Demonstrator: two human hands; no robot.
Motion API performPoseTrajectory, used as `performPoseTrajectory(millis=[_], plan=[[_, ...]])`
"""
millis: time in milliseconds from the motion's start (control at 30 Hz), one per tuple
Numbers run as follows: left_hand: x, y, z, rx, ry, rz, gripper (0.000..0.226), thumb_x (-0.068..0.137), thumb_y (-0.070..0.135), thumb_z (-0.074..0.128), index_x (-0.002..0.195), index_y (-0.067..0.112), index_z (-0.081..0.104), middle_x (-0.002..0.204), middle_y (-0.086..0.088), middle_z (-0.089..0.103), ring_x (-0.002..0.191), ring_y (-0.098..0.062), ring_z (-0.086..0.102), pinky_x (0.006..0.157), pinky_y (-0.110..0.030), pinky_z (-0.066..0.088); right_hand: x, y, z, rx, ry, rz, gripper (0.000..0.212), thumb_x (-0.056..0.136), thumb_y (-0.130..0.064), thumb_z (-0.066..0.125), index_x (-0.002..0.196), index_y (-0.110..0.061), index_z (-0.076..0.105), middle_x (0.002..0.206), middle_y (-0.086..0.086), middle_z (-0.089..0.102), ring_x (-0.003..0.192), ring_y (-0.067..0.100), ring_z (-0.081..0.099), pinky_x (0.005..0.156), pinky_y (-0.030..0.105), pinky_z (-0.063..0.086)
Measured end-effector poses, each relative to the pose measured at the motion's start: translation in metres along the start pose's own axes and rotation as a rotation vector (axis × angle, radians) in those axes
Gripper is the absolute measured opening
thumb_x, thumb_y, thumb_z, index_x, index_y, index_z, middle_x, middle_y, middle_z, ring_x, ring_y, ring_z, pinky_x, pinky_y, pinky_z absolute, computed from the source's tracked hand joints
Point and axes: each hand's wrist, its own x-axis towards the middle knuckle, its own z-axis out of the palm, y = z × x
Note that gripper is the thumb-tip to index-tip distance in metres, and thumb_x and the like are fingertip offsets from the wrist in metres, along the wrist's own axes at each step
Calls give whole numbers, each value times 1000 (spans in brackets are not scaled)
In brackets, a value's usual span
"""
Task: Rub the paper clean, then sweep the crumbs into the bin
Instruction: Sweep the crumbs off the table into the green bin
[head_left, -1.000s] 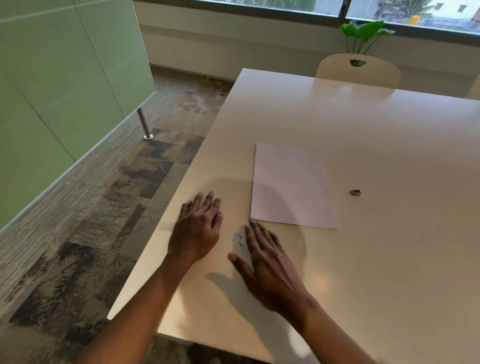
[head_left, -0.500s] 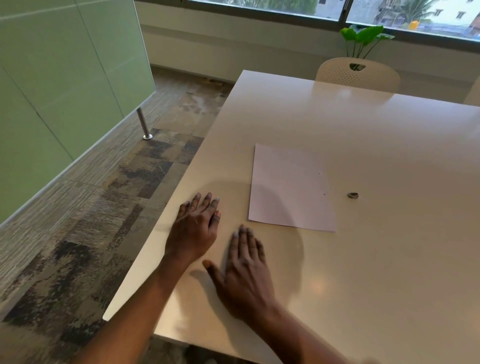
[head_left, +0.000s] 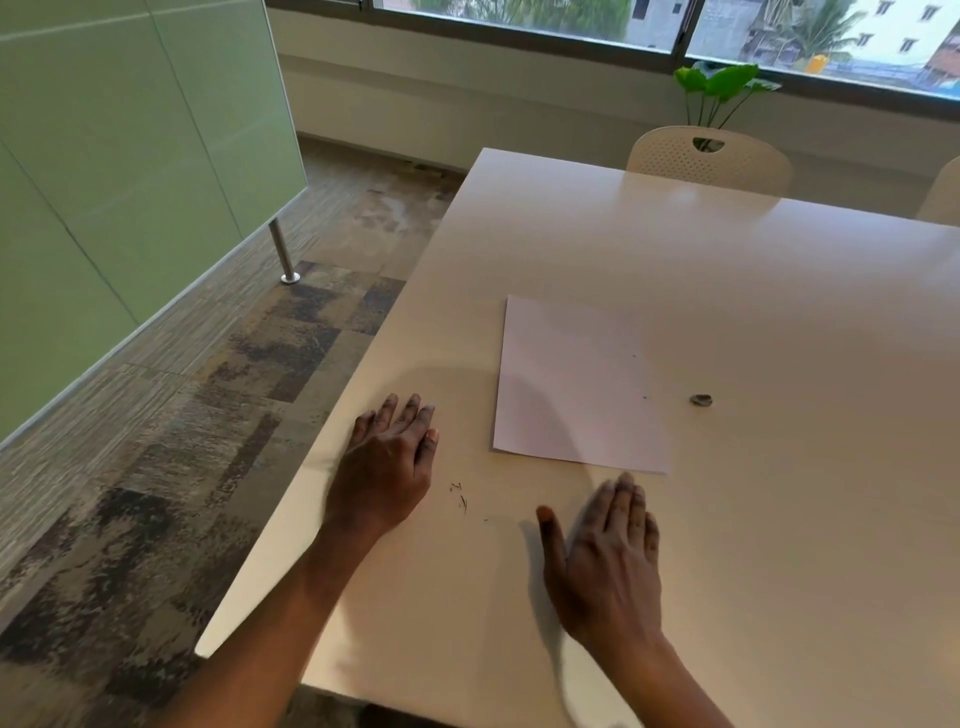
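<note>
Our left hand lies palm down on the white table near its left edge, fingers straight and close together, holding nothing. Our right hand is flat too, fingers pressed together, thumb stuck out to the left, just below the near edge of the paper. Between our hands lie a few dark crumbs on the bare tabletop. The paper lies flat farther in, with a speck or two near its right side, and a small grey eraser sits just beside it on the right.

Cream table, patchy carpet, window
</note>
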Motion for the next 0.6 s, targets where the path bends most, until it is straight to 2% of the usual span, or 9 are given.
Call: performPoseTrajectory(millis=[100, 233, 300, 400, 500, 600], plan=[[0, 0, 0, -5, 4, 5, 56, 100, 43, 30, 149, 21, 49, 157, -1, 42, 150, -23, 30, 122, -44, 20, -10, -30, 10, 31, -9, -98, 102, 84, -77, -13, 153, -2, -14, 164, 18, -15, 153, 26, -13, 123, 39, -9], [2, -1, -1, -32, -8, 7, 57, 100, 44, 31, 149, 21, 49, 157, -1, 42, 150, -23, 29, 123, -44, 21, -21, -78, 24, 58, -80, -352, 97, 89, -78, -4, 155, -7, -14, 161, 13, -22, 151, 25, -19, 120, 40, -15], [1, -1, -2, -73, -8, 7, 54, 101, 42, 35, 147, 19, 52, 156, -3, 44, 150, -23, 30, 122, -45, 22, -19, -92, 24, 58, -103, -475, 93, 92, -77, -2, 155, -9, -12, 161, 10, -21, 151, 24, -19, 120, 40, -16], [1, -4, -6, -181, 7, 16, 43, 103, 32, 48, 141, 12, 58, 151, -7, 50, 148, -25, 33, 121, -46, 28, -10, -87, 15, 129, -114, -592, 85, 93, -77, 3, 154, -19, -13, 160, 0, -21, 151, 15, -17, 118, 33, -15], [2, -12, -13, -234, 22, 25, 42, 103, 30, 51, 137, 8, 61, 147, -11, 54, 146, -28, 37, 119, -42, 32, 1, -56, -1, 199, -86, -750, 78, 98, -73, 14, 158, -27, -5, 165, -7, -11, 151, 5, -14, 123, 31, -6], [0, -22, -18, -181, 17, 46, 50, 98, 33, 45, 136, 5, 61, 144, -13, 56, 144, -31, 40, 117, -44, 34, 8, -19, -18, 239, -120, -944, 74, 100, -68, 32, 160, -29, 11, 166, -12, 8, 152, 3, 1, 125, 38, 10]])
